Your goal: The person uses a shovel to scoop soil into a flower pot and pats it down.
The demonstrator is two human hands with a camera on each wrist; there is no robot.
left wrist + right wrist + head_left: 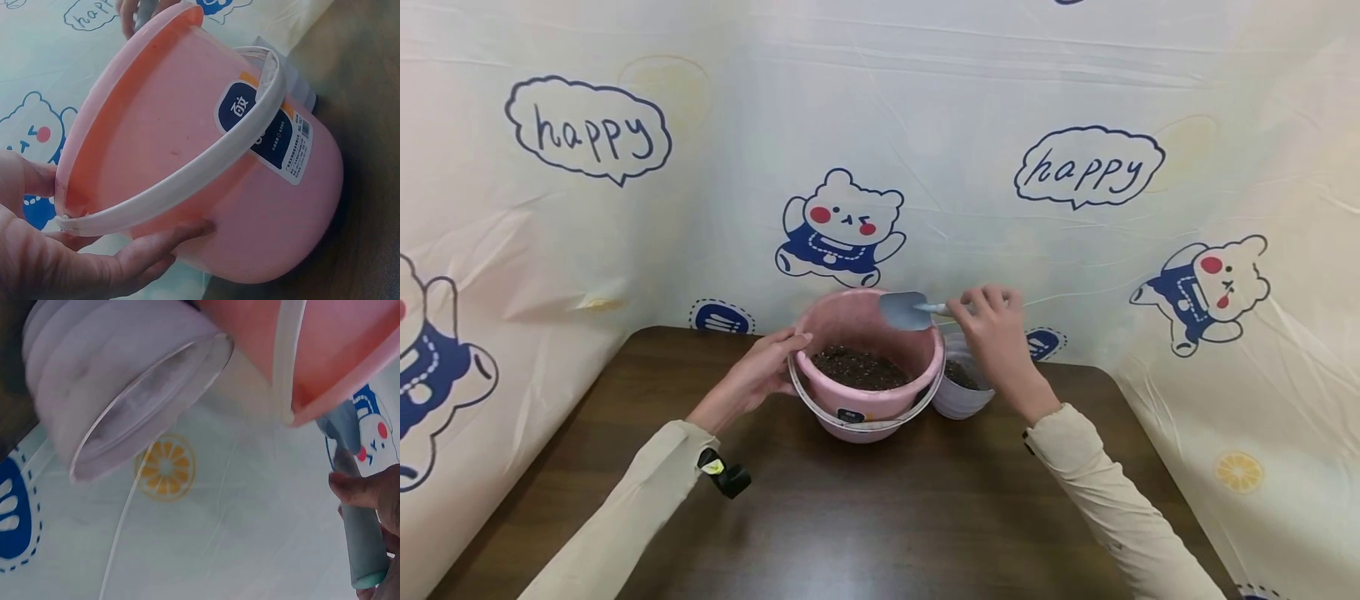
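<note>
A pink bucket [856,403] with a white handle [181,181] stands on the table, dark soil [859,368] in its bottom. My left hand [758,367] grips its left rim, thumb on the edge and fingers spread along the outer wall in the left wrist view. In my right hand [996,342] is a small garden trowel [360,540], held by its grey handle. The trowel's blue-grey blade [904,311] lies over the bucket's right rear rim. Just right of the bucket is a pale ribbed flower pot [961,402], partly behind the right hand, with dark soil inside.
The brown wooden table [850,517] reaches toward me in front of the bucket. A pale curtain [955,100] printed with bears and speech bubbles hangs close behind the bucket and along both sides.
</note>
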